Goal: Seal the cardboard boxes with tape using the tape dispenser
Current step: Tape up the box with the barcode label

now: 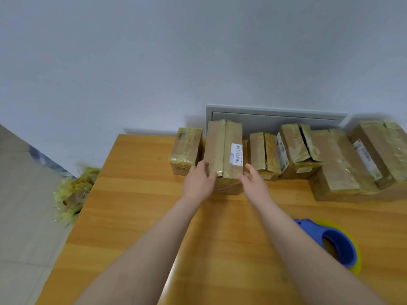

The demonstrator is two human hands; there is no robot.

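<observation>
A tall cardboard box [223, 148] with a white barcode label stands at the far side of the wooden table [141, 216]. My left hand [198, 181] grips its near left corner. My right hand [253, 179] is at its near right corner, fingers spread and touching the box edge. The blue tape dispenser [330, 241] with a yellowish tape roll lies on the table to the right of my right forearm; neither hand holds it. Its near edge is partly hidden by my arm.
Several more taped cardboard boxes line the wall: a small one [186, 148] to the left and others [264, 153] [297, 148] [339, 166] [383, 153] to the right. A heap of crumpled used tape [72, 192] lies on the floor beside the table's left edge.
</observation>
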